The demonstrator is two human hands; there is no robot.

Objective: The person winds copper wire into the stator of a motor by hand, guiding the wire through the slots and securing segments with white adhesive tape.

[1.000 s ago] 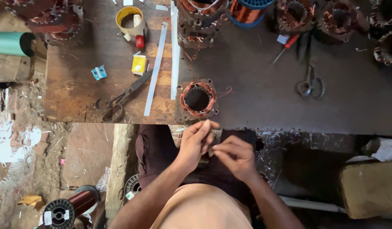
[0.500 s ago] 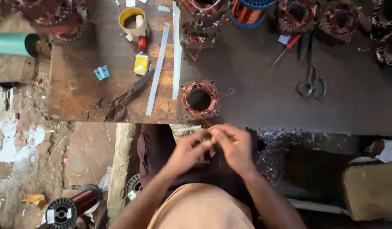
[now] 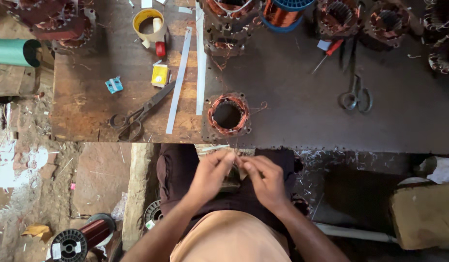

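Compared with half a second earlier, both hands are sitting slightly lower over the lap and are drawn closer together, fingertips now nearly meeting. Left hand (image 3: 211, 175) and right hand (image 3: 264, 180) are pinching a small pale strip-like piece (image 3: 238, 170) between them, just below the near edge of the surface (image 3: 302, 121); what the piece is cannot be told, since the fingers are covering most of it. Both hands are closing on that piece, with thumbs and forefingers pressed together. Directly above the hands, a stator with copper windings (image 3: 228, 115) is lying flat at the edge of the surface, its bore facing up. To its left, two long white strips (image 3: 178, 82) are lying side by side, and a pair of large scissors (image 3: 139, 114) is resting with its handles toward the near edge. A small yellow box (image 3: 160, 75), a blue clip-like item (image 3: 114, 85) and a roll of tape (image 3: 148, 22) are lying farther back. To the right, a second pair of scissors (image 3: 356, 97) and a red-handled screwdriver (image 3: 326, 54) are lying well apart from the hands. More wound stators (image 3: 224, 19) are lining the far edge. On the floor at lower left, a spool of copper wire (image 3: 81, 237) is lying on its side.
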